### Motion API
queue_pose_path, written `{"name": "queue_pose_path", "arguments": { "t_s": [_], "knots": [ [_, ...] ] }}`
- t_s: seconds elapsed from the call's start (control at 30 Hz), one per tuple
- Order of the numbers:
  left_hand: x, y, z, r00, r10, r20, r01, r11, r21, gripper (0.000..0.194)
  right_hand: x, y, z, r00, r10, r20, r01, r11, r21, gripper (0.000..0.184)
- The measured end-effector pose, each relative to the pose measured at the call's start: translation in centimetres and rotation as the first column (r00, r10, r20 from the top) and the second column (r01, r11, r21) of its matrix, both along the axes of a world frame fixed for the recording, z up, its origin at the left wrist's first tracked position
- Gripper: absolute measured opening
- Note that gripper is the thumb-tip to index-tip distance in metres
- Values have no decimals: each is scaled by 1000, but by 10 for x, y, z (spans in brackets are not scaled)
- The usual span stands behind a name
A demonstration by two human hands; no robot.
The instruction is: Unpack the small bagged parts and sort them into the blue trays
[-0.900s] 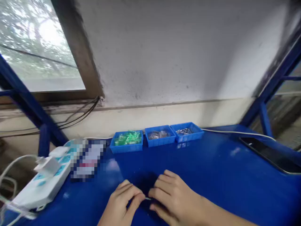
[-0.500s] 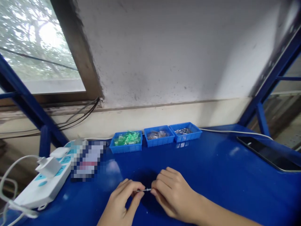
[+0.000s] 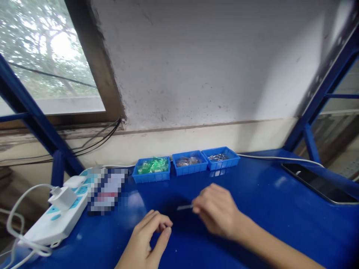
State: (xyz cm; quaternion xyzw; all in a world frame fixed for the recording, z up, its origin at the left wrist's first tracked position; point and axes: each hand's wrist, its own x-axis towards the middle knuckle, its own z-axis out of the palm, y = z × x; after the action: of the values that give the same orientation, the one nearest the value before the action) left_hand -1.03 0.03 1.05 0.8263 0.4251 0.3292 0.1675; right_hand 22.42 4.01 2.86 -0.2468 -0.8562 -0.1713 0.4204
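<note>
Glossy blue table (image 3: 258,190) under both hands (image 3: 147,237) (image 3: 218,209), spotted wall (image 3: 196,67) (window (image 3: 56,84) at left)

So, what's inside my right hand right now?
A slender pale piece sticks out of your right hand; its other end is covered by your fingers, so its full length can't be seen.

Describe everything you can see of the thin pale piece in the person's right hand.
The thin pale piece is slender, straight and greyish, slightly blurred; its material, perhaps plastic or metal, can't be told. One end is hidden in the fingers of the right hand; the rest sticks out leftward, nearly level in the picture. Its free end shows against the blue table, apart from the left hand. Only the right hand visibly touches it; finer parts are too small to make out.
</note>
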Motion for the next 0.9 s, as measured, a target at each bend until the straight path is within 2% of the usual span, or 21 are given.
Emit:
{"name": "queue_pose_path", "arguments": {
  "t_s": [0.03, 0.07, 0.1, 0.13, 0.17, 0.2, 0.23, 0.27, 0.3, 0.37, 0.43, 0.53, 0.63, 0.7, 0.9],
  "knots": [
    [-1, -1, 2, 1000, -4, 14, 4, 1000, -12, 14, 13, 9, 5, 993, -75, -86, 80, 995, 52, 10],
    [-2, -2, 3, 1000, -13, 27, 14, 1000, -19, 16, 27, 20, 8, 964, -214, -159, 229, 970, 83, 10],
    [-3, -2, 4, 999, -20, 44, 21, 1000, -16, 19, 41, 30, 10, 895, -390, -217, 413, 908, 74, 9],
    [-4, -3, 4, 998, -31, 57, 31, 999, -8, 21, 55, 39, 10, 786, -572, -234, 588, 809, -3, 12],
    [-5, -3, 3, 997, -43, 67, 43, 999, 5, 22, 65, 46, 7, 691, -706, -156, 698, 707, -110, 18],
    [-6, -3, 1, 996, -56, 75, 55, 998, 23, 22, 73, 51, 3, 622, -783, -23, 763, 612, -209, 24],
    [-7, -2, 0, 994, -71, 80, 68, 997, 40, 22, 76, 54, -3, 579, -807, 117, 796, 529, -294, 27],
    [-7, -1, -2, 993, -82, 81, 78, 995, 54, 22, 76, 54, -9, 568, -787, 241, 805, 471, -361, 29],
    [-8, 0, -3, 993, -87, 78, 82, 995, 65, 22, 72, 53, -14, 582, -744, 328, 797, 442, -412, 30],
    [-9, 2, -3, 996, -48, 72, 42, 996, 79, 21, 56, 47, -23, 643, -661, 388, 755, 460, -468, 32],
    [-10, 4, 0, 999, 16, 48, -19, 998, 58, 17, 38, 40, -27, 708, -601, 371, 700, 524, -486, 34],
    [-9, 4, 6, 999, 42, -14, -42, 998, -54, 19, 21, 34, -28, 771, -532, 350, 634, 589, -501, 35],
    [-8, 3, 8, 999, 17, -32, -22, 988, -154, 16, 19, 32, -30, 800, -500, 333, 598, 612, -517, 34],
    [-8, 2, 7, 1000, 14, -9, -15, 988, -151, 15, 20, 33, -31, 810, -496, 313, 583, 623, -521, 33],
    [-7, 7, 2, 999, 18, 28, -18, 1000, -10, 17, 21, 34, -35, 824, -489, 285, 563, 653, -506, 34]
  ]
}}
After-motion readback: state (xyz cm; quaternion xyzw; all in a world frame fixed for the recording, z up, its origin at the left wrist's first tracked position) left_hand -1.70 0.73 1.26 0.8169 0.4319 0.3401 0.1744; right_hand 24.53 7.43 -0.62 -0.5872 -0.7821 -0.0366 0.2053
